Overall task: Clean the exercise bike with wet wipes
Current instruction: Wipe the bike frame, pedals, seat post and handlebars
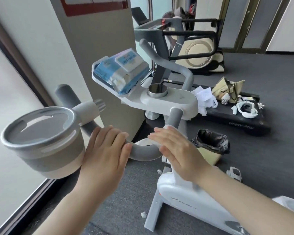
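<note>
Soft daylight from the frosted window [10, 92] on my left fills the room evenly. Shadows stay faint. Straight lines bow at the edges, and my right hand [175, 150] looks slightly smeared.

left hand [107, 150]: fingers curled over and gripping, arm reaching forward
right hand [175, 146]: fingers straight and together, palm pressing down, forearm bare
</note>
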